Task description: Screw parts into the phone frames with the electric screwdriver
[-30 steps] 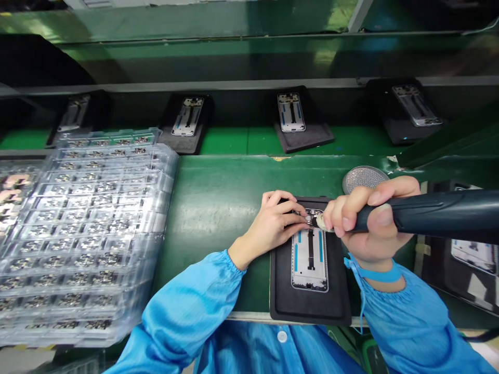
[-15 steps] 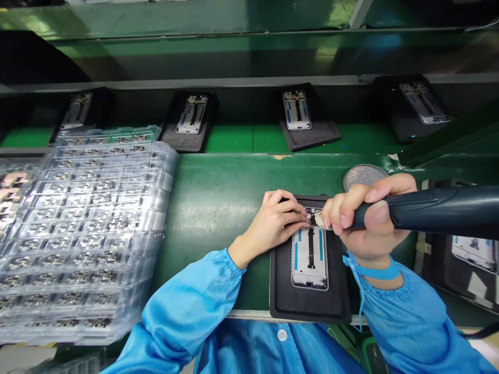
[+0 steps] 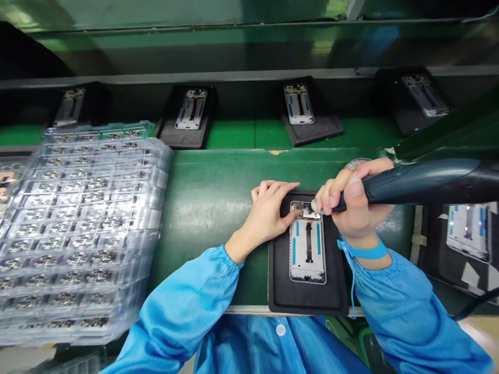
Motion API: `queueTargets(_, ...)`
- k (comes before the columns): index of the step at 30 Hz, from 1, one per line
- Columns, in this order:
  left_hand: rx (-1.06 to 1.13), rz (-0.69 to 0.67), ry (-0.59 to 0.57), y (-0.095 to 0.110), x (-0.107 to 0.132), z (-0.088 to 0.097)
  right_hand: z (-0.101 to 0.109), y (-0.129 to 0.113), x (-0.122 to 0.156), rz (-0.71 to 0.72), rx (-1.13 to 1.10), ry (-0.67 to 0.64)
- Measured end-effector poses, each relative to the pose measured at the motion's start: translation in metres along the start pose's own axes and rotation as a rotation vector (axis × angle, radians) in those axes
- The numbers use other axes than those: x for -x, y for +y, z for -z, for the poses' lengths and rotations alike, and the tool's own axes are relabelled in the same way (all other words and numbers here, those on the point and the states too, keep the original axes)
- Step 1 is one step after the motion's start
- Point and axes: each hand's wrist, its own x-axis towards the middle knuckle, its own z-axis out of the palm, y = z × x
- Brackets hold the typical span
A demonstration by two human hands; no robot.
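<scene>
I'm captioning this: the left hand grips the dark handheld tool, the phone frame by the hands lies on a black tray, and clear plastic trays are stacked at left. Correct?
One slip: the head view shows the right hand, not the left hand, gripping the dark handheld tool. The phone frame does lie on the black tray, and clear plastic trays are stacked at left.

There are at least six phone frames (image 3: pixel 300 266) and one handheld tool (image 3: pixel 423 182).
</scene>
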Motion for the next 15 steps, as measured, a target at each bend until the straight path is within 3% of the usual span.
queueTargets(12,-0.004,-0.011,-0.018,0.0014,0.0002,0.0003,0.0001,0.0072,-0.0002,0.004,0.025,-0.041)
queueTargets(15,-0.019,-0.019,-0.025,0.0009,-0.0005,0.0009,-0.0018,0.0086,-0.0022,-0.074,0.081,-0.066)
